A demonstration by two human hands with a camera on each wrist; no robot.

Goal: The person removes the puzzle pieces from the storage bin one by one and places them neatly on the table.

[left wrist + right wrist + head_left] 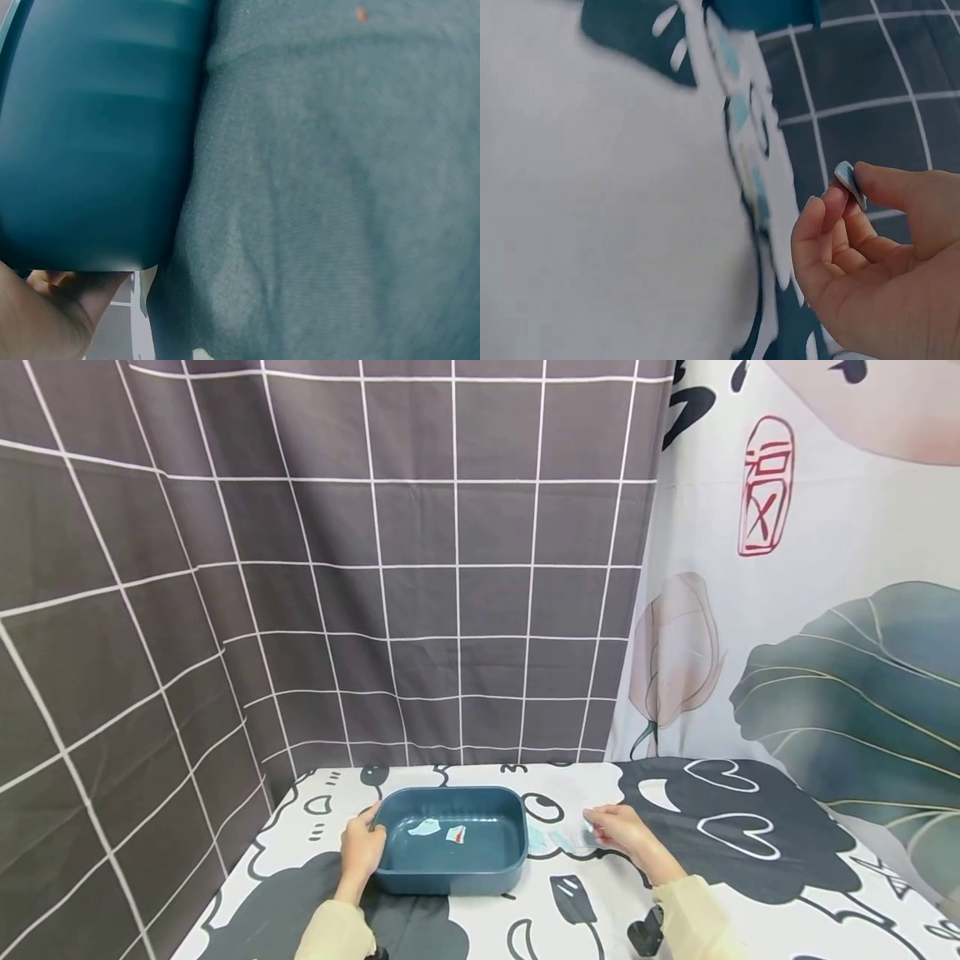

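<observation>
A blue rectangular basin [450, 883] stands on the patterned cloth. My left hand [362, 852] grips its left end at the rim; in the left wrist view, the basin's side [97, 150] hides part of the fingers. Inside the basin lie a pale blue piece [425, 827] and a small white-and-red piece [456, 834]. To the right of the basin, my right hand [622, 831] pinches a small, flat light blue-and-white piece [847, 178] between thumb and fingertips. Several similar light blue pieces [538, 839] lie in a row between basin and right hand. Their exact kind is unclear.
The cloth [555, 935] with black-and-white cartoon drawings covers the table. Behind it hangs a dark grey curtain [420, 610] with a white grid. A white curtain [705, 710] with flower and leaf prints hangs at the right.
</observation>
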